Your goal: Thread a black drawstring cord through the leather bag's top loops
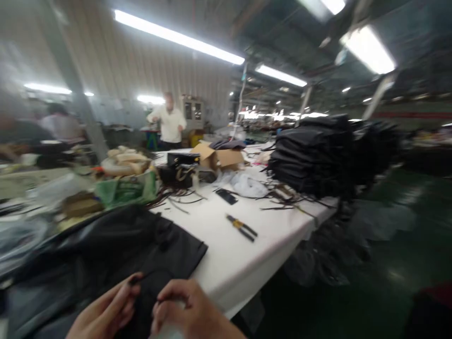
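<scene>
Left hand: the left hand (106, 313) is closed, the end of a thin black strap (136, 279) being pinched at its fingertips.
Right hand: the right hand (192, 310) is curled just beside it; whether the strap is clasped cannot be told through the blur.
Strap: held between the hands, just above the black cloth (141, 242) spread on the table (243, 263).
Progress: judged early; the strap is merely in hand, and nothing is seen joined to the cloth.
Nearby: pliers (242, 227) are left untouched farther out.

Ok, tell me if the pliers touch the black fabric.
Apart. The head view shows bare white table between the pliers and the black fabric.
</scene>
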Demonstrator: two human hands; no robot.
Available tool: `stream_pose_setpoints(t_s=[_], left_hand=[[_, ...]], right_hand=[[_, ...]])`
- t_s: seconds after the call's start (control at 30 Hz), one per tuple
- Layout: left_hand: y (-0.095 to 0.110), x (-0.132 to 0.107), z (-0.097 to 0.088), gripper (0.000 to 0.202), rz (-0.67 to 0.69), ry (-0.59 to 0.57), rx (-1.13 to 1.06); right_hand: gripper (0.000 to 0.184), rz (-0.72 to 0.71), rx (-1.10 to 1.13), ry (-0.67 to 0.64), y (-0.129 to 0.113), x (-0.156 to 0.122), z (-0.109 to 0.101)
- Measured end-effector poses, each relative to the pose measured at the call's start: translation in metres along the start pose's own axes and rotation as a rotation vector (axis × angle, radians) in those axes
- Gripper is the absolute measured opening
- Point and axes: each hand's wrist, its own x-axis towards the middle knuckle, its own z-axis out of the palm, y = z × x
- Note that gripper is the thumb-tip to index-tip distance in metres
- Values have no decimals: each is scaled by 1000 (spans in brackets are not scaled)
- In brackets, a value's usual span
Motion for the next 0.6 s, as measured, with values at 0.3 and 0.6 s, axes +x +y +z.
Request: stream_pose_setpoints(t_s=[0.3, 0.6], left_hand=[[11, -19, -21, 72, -25, -15, -177], [6, -30, -15, 65, -7, -83, -209]], right_hand=[[36, -11, 286, 9, 4, 2, -19], [30, -56, -100, 103, -3, 6, 5]])
